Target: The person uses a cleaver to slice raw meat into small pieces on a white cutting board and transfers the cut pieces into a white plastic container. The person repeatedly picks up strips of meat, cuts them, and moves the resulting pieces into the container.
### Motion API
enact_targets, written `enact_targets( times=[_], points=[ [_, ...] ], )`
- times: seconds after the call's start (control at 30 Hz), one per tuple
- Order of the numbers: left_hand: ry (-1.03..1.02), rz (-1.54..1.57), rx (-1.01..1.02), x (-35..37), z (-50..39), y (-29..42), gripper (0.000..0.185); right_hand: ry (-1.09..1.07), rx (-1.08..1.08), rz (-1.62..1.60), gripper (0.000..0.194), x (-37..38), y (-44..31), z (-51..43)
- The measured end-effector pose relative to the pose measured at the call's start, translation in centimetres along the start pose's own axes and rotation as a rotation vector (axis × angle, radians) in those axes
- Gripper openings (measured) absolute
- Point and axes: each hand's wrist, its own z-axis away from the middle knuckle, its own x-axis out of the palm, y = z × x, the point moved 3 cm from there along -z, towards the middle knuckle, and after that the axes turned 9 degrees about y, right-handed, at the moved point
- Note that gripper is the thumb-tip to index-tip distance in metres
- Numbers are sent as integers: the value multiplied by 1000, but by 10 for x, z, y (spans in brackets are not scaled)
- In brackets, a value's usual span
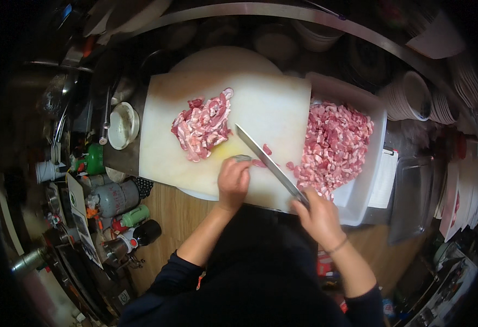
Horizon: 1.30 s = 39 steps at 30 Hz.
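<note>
My right hand (318, 216) grips the handle of a long kitchen knife (265, 159), whose blade slants up and left across a white cutting board (275, 106). Curled fingers of my left hand (234, 182) hold a small strip of raw meat (258, 163) against the board, beside the blade. Something greyish (242, 157) shows at those fingertips; I cannot tell what it is. Just beyond the blade lies a small cut piece (267, 149). Left of the knife tip, larger raw meat pieces (202, 124) form a heap on the board.
A white plastic tub (351, 208) with diced raw meat (337, 143) adjoins the board's right edge. To the left stand a white bowl (123, 126) and a grey gas cylinder (116, 198). Stacked bowls (406, 98), a clipboard (384, 178) and a clear tray (412, 196) are at right.
</note>
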Motion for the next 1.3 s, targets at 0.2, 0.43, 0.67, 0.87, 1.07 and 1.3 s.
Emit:
enact_targets(
  times=[0.2,0.43,0.67,0.87,1.07,1.3],
  points=[
    [280,-145,-112,-49,-43,-23,24,-36,-39,83,28,-17,-3,42],
    [16,-126,-399,-60,-74,-57,19,255,137,188,30,-41,41,62],
    [85,440,-803,-95,-75,-52,20,271,579,-577,17,-24,109,71],
    [90,313,-494,-109,-111,13,20,411,501,-503,30,-18,114,95],
    [-91,406,-332,-90,-122,79,23,402,463,-451,32,-22,108,94],
    [-435,243,-86,6,-48,57,26,322,423,-444,31,-32,94,99]
  ],
)
